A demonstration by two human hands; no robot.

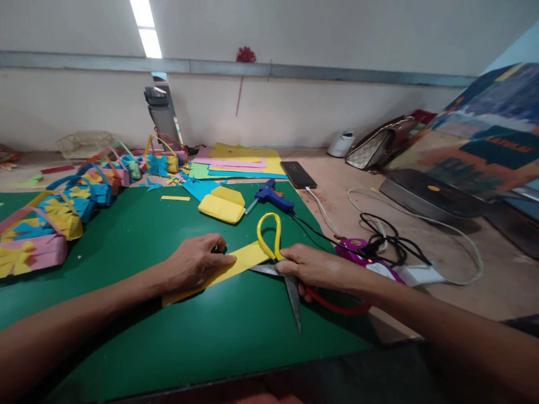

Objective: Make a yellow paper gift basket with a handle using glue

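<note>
A long yellow paper strip (246,259) lies slantwise on the green mat. My left hand (196,261) grips it, thumb along the top and fingers curled; part of the strip is hidden beneath the hand. Scissors (293,297) with one yellow and one red handle are in my right hand (320,266), held near the pivot. Their blades are spread apart, one tip pointing at the strip and the other down toward me. The yellow handle loop overlaps the strip's right end. Just beyond the strip sits a folded yellow paper piece (222,206).
A blue glue gun (273,194) rests behind the scissors, its black cord running to a purple power strip (351,245). Several paper baskets (50,249) line the left side. At the back are coloured paper sheets (244,163), a phone (298,174) and a bottle (162,115).
</note>
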